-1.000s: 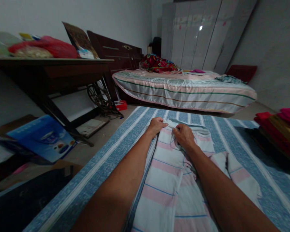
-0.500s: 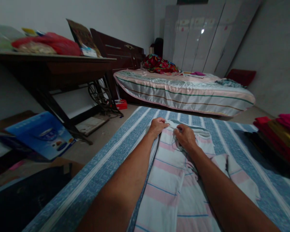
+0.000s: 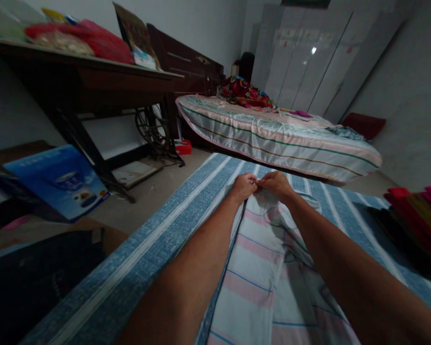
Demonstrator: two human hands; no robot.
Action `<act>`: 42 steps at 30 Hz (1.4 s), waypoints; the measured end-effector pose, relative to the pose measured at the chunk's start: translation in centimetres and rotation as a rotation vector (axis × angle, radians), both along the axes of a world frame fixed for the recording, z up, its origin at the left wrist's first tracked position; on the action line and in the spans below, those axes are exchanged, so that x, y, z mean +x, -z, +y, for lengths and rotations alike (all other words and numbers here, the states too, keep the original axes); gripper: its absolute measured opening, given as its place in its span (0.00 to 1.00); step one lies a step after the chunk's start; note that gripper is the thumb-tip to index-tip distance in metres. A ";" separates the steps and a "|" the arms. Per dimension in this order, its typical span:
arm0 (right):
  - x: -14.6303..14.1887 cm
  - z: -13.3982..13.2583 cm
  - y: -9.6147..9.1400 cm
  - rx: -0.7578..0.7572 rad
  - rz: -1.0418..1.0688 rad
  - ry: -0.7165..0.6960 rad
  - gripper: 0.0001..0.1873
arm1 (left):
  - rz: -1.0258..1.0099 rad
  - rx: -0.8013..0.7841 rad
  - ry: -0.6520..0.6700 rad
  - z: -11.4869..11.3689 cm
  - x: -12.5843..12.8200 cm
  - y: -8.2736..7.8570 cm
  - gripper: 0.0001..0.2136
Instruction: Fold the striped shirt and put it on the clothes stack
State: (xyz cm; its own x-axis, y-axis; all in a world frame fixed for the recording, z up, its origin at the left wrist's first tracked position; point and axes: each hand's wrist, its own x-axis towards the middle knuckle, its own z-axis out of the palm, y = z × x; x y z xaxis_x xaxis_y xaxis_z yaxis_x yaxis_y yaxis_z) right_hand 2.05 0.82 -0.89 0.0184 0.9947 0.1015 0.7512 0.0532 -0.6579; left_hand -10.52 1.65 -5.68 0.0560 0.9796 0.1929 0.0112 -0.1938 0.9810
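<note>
A white shirt [image 3: 251, 268] with pink bands and thin blue lines lies spread on a blue-and-white striped bed cover [image 3: 136, 268]. My left hand [image 3: 244, 186] pinches its far edge near the collar. Right beside it, my right hand [image 3: 276, 184] is closed on the same edge, fingertips almost touching those of the left. Whatever small part sits between the fingertips is too small to make out. My right forearm hides some of the shirt's right side.
A pile of folded clothes [image 3: 416, 225] sits on the cover at the right. Beyond stands another bed [image 3: 273, 129] with a pale striped spread. Left are a treadle sewing table [image 3: 107, 72], a blue box [image 3: 61, 182] and dark cloth [image 3: 43, 278] low down.
My right hand has moved left along the shirt's far edge to meet my left hand. The shirt's right side, with the sleeve, has been drawn inward. The camera view has shifted slightly.
</note>
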 end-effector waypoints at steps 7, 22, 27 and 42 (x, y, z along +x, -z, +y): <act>0.0 0.7 -0.6 -0.134 0.128 -0.033 0.12 | -0.066 -0.010 0.066 -0.7 0.0 -0.6 0.15; -1.0 0.2 -1.7 -0.254 0.415 0.048 0.11 | -0.083 0.003 0.118 -0.7 0.0 -0.4 0.18; -0.9 0.5 -1.5 -0.294 0.556 0.100 0.14 | -0.053 -0.006 0.113 -0.6 0.1 -0.4 0.21; -0.8 1.0 -0.4 -0.298 0.733 0.027 0.07 | 0.073 -0.049 0.106 -1.1 -0.4 -0.9 0.21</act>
State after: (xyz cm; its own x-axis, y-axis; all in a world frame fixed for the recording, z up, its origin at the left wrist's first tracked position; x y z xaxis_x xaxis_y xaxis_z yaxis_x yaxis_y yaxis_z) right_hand 1.25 1.85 -0.45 0.0019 0.9763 -0.2165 0.1194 -0.2152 -0.9692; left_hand -10.94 0.56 -4.77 0.1716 0.9756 0.1368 0.0653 -0.1498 0.9866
